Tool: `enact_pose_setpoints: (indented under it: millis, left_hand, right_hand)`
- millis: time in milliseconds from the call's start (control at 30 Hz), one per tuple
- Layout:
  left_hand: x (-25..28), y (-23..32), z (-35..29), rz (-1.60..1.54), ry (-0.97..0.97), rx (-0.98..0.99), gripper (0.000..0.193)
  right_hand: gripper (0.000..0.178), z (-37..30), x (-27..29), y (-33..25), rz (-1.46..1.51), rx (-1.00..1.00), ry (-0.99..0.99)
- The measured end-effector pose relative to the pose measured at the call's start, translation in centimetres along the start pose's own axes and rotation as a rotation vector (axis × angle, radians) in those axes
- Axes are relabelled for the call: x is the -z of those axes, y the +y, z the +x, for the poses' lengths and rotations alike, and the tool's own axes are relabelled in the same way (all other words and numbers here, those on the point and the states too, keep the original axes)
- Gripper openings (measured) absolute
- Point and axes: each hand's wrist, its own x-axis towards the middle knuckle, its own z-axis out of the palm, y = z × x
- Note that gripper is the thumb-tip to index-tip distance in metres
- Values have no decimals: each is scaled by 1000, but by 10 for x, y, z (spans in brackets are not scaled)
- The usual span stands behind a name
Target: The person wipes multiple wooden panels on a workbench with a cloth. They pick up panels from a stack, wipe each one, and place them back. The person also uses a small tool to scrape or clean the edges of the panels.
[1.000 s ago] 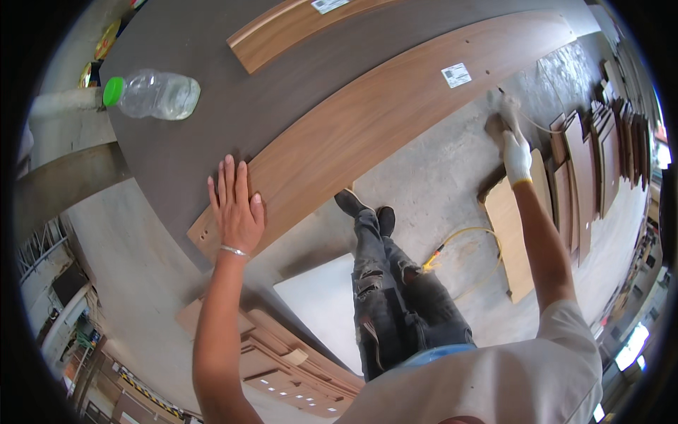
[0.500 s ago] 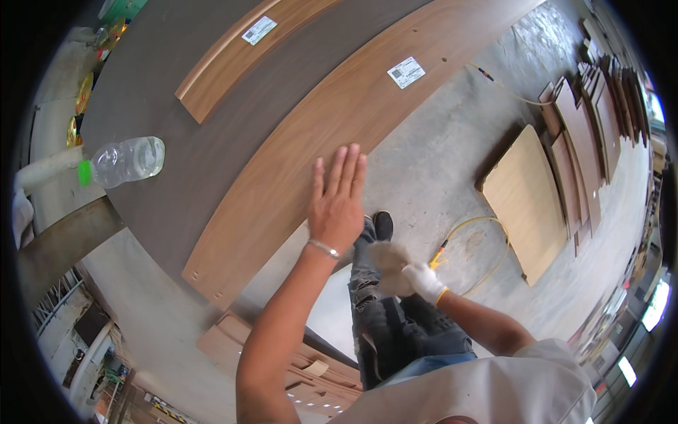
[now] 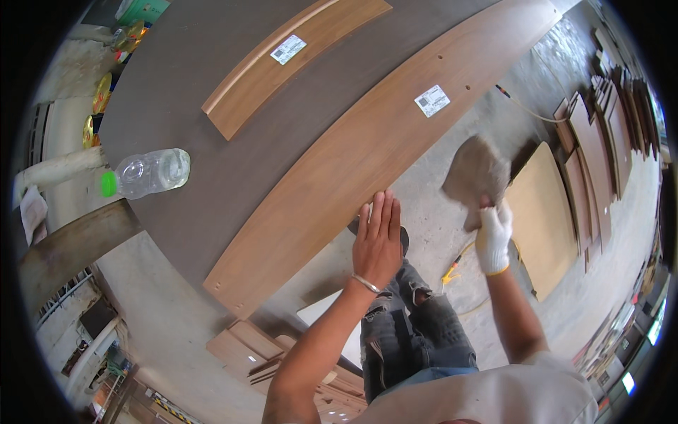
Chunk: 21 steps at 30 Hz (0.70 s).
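A long brown wooden board (image 3: 339,162) with a white label lies across the dark tabletop (image 3: 169,212). At its near edge is my bare left hand (image 3: 378,244), open, fingers stretched out; the fingertips reach the edge, and I cannot tell whether they press on it. My right hand (image 3: 494,237), in a white glove, is closed on a greyish-brown cloth (image 3: 477,173). The cloth hangs in the air right of the board, blurred by motion. Farther back on the tabletop sits a shorter wooden piece (image 3: 289,60) with a moulded edge and its own label.
A clear bottle (image 3: 152,174) with a green cap lies on its side at the tabletop's left. Flat panels (image 3: 590,169) are stacked at the right beside a tan sheet (image 3: 540,219). A yellow air nozzle (image 3: 452,272) and hose lie on the floor. More boards (image 3: 247,346) lie below the tabletop.
My right hand has swung up and forward with the cloth, away from my legs. The left hand has slid off the board's face to its near edge. The view has shifted.
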Motion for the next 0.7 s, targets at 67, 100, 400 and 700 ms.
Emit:
enact_pose_setpoints:
  millis: [67, 100, 400, 700]
  left_hand:
    - [4, 1, -10, -17, 9, 84, 69]
    - [6, 5, -10, -13, 19, 122, 68]
    - [15, 1, -30, -43, 29, 172, 66]
    - [17, -1, -45, -131, 29, 186, 67]
  right_hand:
    - [36, 25, -18, -38, -110, 111, -168]
    - [42, 40, -33, -53, -350, 258, -173]
    - [64, 123, -193, -109, -750, 974, -422]
    - [40, 313, -244, -148, -895, 611, 70]
